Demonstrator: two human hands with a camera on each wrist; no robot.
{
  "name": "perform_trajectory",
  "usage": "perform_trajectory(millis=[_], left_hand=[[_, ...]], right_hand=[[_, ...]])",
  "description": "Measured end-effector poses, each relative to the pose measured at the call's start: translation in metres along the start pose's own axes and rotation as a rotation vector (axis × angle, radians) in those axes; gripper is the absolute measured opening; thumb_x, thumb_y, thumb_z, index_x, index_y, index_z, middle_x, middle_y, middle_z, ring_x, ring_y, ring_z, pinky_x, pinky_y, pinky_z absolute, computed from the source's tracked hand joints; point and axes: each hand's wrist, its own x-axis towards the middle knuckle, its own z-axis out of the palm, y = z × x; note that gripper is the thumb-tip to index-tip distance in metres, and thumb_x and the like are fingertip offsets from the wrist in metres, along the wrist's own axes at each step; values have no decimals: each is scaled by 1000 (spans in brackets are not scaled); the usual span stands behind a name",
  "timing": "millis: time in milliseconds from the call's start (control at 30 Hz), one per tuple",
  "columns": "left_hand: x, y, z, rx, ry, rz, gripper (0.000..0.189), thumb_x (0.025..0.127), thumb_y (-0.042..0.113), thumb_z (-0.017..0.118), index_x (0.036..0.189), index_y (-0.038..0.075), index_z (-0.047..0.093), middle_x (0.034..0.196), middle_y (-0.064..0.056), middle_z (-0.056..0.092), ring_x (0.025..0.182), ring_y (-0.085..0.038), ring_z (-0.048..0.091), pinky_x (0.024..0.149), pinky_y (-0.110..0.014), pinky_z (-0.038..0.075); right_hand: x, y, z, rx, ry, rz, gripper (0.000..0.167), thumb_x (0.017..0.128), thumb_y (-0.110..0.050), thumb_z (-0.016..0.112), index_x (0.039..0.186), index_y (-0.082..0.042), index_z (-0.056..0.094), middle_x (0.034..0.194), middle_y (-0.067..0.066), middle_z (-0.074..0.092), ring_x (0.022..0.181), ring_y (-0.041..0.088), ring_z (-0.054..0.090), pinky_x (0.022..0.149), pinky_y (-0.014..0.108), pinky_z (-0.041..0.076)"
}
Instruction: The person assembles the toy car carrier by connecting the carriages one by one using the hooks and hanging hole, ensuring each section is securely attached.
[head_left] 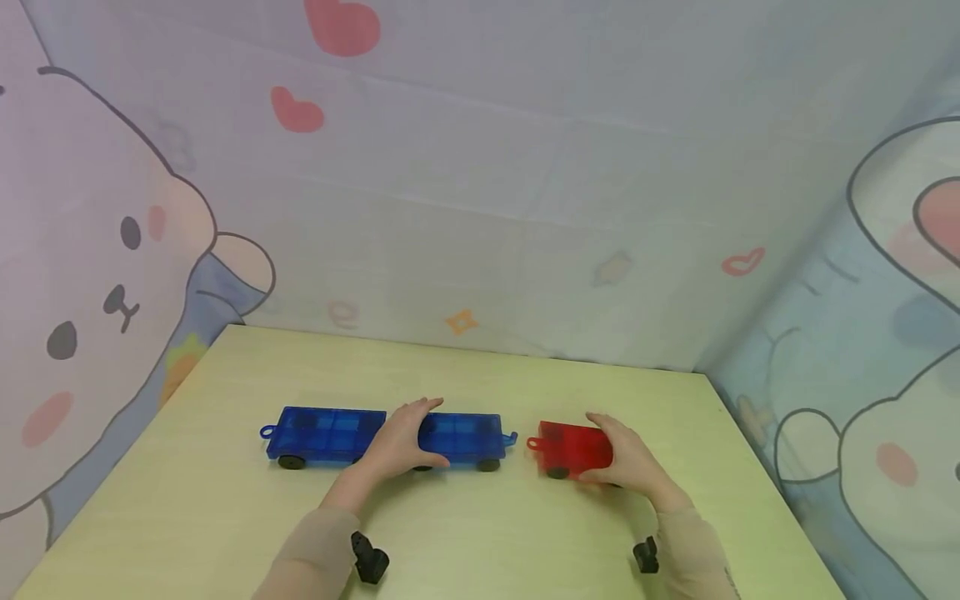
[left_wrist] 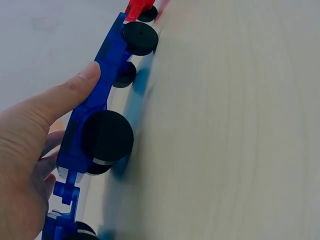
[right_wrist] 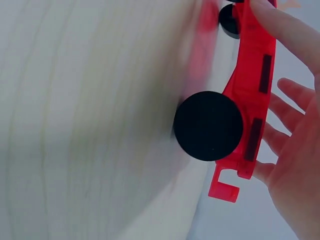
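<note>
Two blue see-through toy wagons with black wheels stand in a row on the table. My left hand (head_left: 397, 442) grips the right blue wagon (head_left: 468, 433), thumb on the near side and fingers over the far side. Behind it, the left blue wagon (head_left: 322, 432) is joined by a hook and loop, seen low in the left wrist view. To the right, my right hand (head_left: 632, 457) holds a red toy wagon (head_left: 566, 450) between thumb and fingers. The red wagon's loop (head_left: 535, 443) faces the blue hook (head_left: 511, 438), with a small gap between them. An open hook (right_wrist: 224, 187) juts from the red wagon's other end.
The light wooden table (head_left: 480, 533) has its back edge against a printed cloth backdrop (head_left: 525, 167). More printed cloth hangs at the left and right. Black camera mounts (head_left: 370, 558) sit on both wrists.
</note>
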Motion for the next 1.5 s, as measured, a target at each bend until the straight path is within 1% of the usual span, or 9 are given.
perform_trajectory(millis=[133, 267, 333, 400, 567, 667, 900, 1167, 1500], left_hand=[[-1, 0, 0, 3, 10, 15, 95, 69, 30, 89, 148, 9, 42, 153, -24, 38, 140, -48, 33, 109, -68, 30], [-2, 0, 1, 3, 10, 21, 95, 69, 28, 89, 148, 7, 41, 150, -18, 44, 139, -42, 38, 109, -64, 34], [-1, 0, 2, -5, 5, 17, 95, 70, 28, 89, 149, 7, 41, 149, -15, 47, 138, -39, 40, 110, -61, 35], [-1, 1, 2, -21, 0, 5, 95, 70, 28, 89, 149, 8, 40, 148, -12, 49, 139, -37, 41, 111, -59, 34], [1, -1, 2, -31, -3, -18, 96, 70, 30, 89, 150, 9, 39, 147, -8, 51, 139, -35, 42, 112, -58, 34], [1, -2, 3, -33, -10, -25, 97, 70, 30, 89, 150, 10, 39, 147, -7, 51, 139, -34, 41, 112, -58, 34], [0, 0, 0, -55, -17, -17, 98, 69, 29, 89, 151, 10, 38, 147, -7, 51, 139, -35, 41, 111, -58, 35], [0, 0, -1, -64, -25, -13, 97, 70, 27, 89, 151, 9, 38, 147, -8, 50, 140, -35, 40, 113, -58, 33], [1, -1, 0, -70, -30, -22, 97, 70, 26, 89, 150, 8, 38, 147, -8, 50, 140, -35, 40, 113, -58, 32]], right_hand=[[1, 3, 1, -13, -16, 4, 97, 64, -34, 90, 141, 3, 45, 144, 23, 49, 137, 49, 37, 107, 73, 25], [0, 4, 1, -24, -38, 17, 95, 63, -30, 91, 141, 3, 47, 143, 24, 50, 137, 50, 36, 105, 77, 22], [-1, 5, 1, -22, -45, 25, 94, 63, -28, 91, 140, 3, 47, 142, 24, 50, 137, 50, 36, 105, 77, 22], [-1, 6, 2, -16, -48, 26, 93, 63, -26, 91, 140, 4, 47, 141, 25, 51, 135, 50, 38, 106, 74, 26], [0, 7, 2, -2, -53, 20, 93, 63, -24, 91, 140, 5, 47, 139, 26, 52, 130, 47, 44, 106, 64, 37], [-1, 6, 2, -1, -51, 34, 93, 63, -24, 91, 140, 4, 47, 137, 25, 53, 128, 46, 46, 105, 62, 39], [0, 6, 4, -23, -46, 21, 91, 66, -25, 90, 141, 3, 47, 138, 26, 52, 129, 47, 45, 105, 63, 39], [0, 9, 6, -17, -56, 42, 90, 68, -23, 88, 143, 2, 44, 141, 27, 48, 131, 47, 42, 105, 63, 38], [-1, 8, 6, 0, -39, 34, 88, 70, -22, 87, 143, 2, 44, 141, 28, 47, 132, 48, 42, 104, 64, 39]])
